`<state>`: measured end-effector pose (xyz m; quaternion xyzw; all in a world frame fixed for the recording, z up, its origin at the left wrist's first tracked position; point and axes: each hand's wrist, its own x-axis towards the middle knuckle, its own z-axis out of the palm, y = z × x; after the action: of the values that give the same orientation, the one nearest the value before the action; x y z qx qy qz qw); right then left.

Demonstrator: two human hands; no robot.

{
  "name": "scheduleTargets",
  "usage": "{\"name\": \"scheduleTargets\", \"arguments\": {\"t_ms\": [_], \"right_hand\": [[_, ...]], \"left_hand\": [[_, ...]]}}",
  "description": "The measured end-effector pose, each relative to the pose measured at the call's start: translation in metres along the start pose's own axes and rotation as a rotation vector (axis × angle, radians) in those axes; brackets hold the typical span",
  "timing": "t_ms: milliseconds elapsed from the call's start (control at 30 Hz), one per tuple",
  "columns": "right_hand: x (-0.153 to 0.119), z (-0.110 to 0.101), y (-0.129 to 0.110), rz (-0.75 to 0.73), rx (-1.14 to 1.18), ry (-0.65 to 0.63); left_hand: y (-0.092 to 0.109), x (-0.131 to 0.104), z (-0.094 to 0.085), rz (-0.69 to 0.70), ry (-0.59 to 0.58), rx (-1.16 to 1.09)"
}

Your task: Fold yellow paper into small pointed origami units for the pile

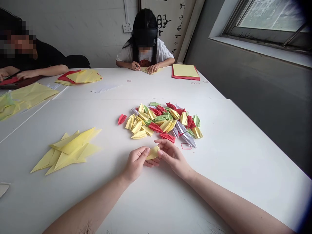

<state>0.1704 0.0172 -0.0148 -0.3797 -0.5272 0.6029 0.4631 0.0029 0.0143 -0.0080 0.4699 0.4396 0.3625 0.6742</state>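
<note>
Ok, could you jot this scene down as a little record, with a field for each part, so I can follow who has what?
Left hand: pinching one side of a small yellow paper piece; hand at
Right hand: thumb at that piece's other side; hand at
Just beyond the hands: heap of folded pieces, red, yellow, green and pale purple
To the left: larger yellow folded papers, overlapping
Far right: squarish stack, yellow on red
Others: person across, both hands at yellow paper; another person at far left
Surface: white table
</note>
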Motion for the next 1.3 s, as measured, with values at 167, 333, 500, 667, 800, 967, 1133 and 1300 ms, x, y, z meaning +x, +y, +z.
{"name": "scheduleTargets", "arguments": {"t_ms": [167, 333, 500, 667, 800, 967, 1133, 1300], "right_hand": [[-0.0019, -0.0014, 0.0017, -0.068, -0.016, -0.122], [-0.0035, -0.0026, 0.0049, -0.088, -0.034, -0.072], [-0.0053, -0.0020, 0.0032, -0.104, -0.120, -0.017], [-0.0064, -0.0013, 0.0021, -0.121, -0.169, 0.004], [-0.0071, -0.0012, 0.0028, -0.131, -0.184, 0.003], [-0.0070, -0.0010, 0.0026, -0.215, -0.252, 0.010], [-0.0078, 0.0000, 0.0036, -0.283, -0.263, 0.064], [-0.0075, -0.0040, 0.0042, -0.344, -0.450, -0.005]], "left_hand": [[0.0008, 0.0014, -0.0019, 0.040, -0.068, -0.045], [0.0022, 0.0016, -0.0034, 0.044, -0.137, -0.011], [0.0017, 0.0015, -0.0042, 0.040, -0.120, 0.009], [0.0001, 0.0029, -0.0042, 0.047, -0.049, -0.011], [-0.0017, 0.0043, -0.0051, 0.048, -0.042, -0.015], [-0.0027, 0.0049, -0.0060, 0.062, -0.049, 0.031], [-0.0032, 0.0043, -0.0068, 0.022, -0.037, 0.072], [-0.0053, 0.0035, -0.0095, 0.041, 0.005, -0.048]]}}
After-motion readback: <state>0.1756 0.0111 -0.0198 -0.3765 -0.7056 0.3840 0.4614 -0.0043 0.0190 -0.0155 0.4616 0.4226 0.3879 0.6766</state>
